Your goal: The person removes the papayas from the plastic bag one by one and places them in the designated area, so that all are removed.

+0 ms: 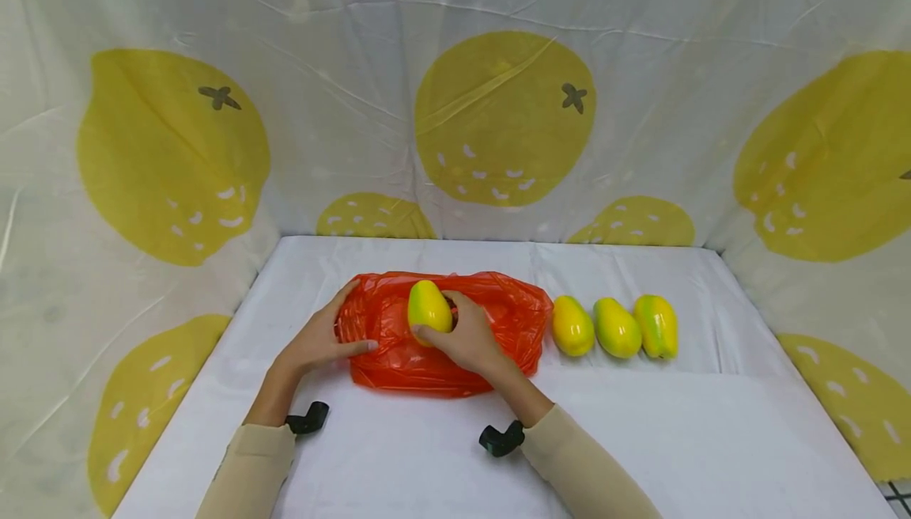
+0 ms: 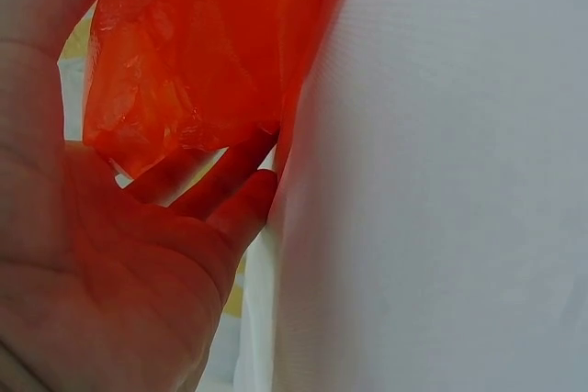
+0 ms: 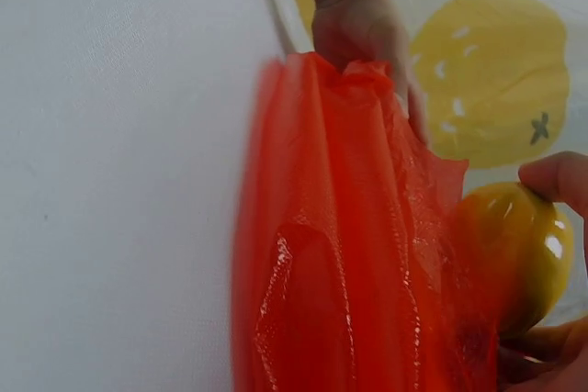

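Note:
A red plastic bag (image 1: 406,369) lies spread on the white table. At its left end my left hand (image 1: 316,341) holds it, the thumb over the near side and the fingers round the far edge. The left wrist view shows the left palm (image 2: 138,273) with fingers behind the red film. My right hand (image 1: 470,337) grips a glossy yellow-green mango (image 1: 429,307) over the middle of the bag, thumb on the near side. In the right wrist view, part of the mango (image 3: 524,245) shows behind the bag's edge (image 3: 367,227).
Three more yellow-green mangoes stand in a row right of the bag: the left one (image 1: 572,327) close to it, the middle one (image 1: 617,329), and the right one (image 1: 656,327). A lemon-printed curtain (image 1: 342,107) hangs behind the white table (image 1: 398,456) and along both sides.

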A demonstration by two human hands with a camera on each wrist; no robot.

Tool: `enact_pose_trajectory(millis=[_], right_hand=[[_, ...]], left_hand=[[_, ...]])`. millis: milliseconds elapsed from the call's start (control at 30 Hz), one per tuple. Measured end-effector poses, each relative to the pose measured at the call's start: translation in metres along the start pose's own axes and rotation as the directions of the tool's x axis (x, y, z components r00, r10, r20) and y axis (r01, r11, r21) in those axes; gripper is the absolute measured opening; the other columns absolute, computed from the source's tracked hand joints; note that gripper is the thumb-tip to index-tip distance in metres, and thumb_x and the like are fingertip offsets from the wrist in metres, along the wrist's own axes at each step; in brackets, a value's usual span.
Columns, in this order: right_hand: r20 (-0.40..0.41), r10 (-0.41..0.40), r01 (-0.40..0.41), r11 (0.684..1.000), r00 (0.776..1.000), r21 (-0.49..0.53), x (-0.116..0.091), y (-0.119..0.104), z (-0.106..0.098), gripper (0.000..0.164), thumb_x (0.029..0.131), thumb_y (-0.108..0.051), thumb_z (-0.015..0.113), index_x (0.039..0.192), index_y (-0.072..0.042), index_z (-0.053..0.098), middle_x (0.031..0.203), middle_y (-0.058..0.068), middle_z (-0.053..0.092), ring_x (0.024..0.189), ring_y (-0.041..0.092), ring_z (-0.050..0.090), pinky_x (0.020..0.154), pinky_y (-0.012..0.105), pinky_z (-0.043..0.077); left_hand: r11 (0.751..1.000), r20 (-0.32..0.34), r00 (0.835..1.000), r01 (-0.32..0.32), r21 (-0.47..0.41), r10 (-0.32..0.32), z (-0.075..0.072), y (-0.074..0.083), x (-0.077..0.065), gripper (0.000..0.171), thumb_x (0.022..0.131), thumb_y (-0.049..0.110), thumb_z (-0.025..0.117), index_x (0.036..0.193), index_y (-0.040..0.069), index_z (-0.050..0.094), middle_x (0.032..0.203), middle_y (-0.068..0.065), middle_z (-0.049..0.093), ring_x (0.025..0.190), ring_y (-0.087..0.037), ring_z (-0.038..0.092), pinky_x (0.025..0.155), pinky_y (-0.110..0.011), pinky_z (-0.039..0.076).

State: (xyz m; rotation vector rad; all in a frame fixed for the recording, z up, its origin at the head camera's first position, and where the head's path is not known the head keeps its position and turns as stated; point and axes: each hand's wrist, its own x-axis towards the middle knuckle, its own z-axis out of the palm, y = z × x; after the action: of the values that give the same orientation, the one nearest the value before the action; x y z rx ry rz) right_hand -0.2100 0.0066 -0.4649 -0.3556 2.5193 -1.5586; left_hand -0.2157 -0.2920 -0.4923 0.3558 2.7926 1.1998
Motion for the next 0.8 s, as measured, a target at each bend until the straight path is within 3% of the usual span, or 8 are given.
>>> enact_pose_trajectory(millis=[200,800], right_hand=[[-0.009,-0.013,0.013,1.000,1.000,0.028,-0.006,0.002,-0.015,0.078,0.084,-0.052,0.080,0.147,-0.019,0.048,0.126,0.000,0.062,0.107,0.021,0.061,0.087,0.038,0.062],[-0.106,-0.042,0.037,0.998,0.993,-0.049,-0.022,0.014,-0.059,0.081,0.084,-0.053,0.080,0.150,-0.017,0.049,0.126,0.001,0.062,0.104,0.021,0.060,0.087,0.038,0.060]], left_hand=[[1.000,0.002,1.000,-0.010,0.000,0.010,0.000,0.001,0.001,0.118,0.077,0.050,0.087,0.167,0.028,0.013,0.167,-0.016,0.031,0.149,-0.046,0.037,0.116,-0.069,0.036],[0.999,0.003,0.999,-0.036,-0.005,0.036,-0.001,0.001,0.001,0.118,0.078,0.047,0.087,0.167,0.025,0.013,0.166,-0.018,0.032,0.147,-0.046,0.038,0.114,-0.070,0.038]])
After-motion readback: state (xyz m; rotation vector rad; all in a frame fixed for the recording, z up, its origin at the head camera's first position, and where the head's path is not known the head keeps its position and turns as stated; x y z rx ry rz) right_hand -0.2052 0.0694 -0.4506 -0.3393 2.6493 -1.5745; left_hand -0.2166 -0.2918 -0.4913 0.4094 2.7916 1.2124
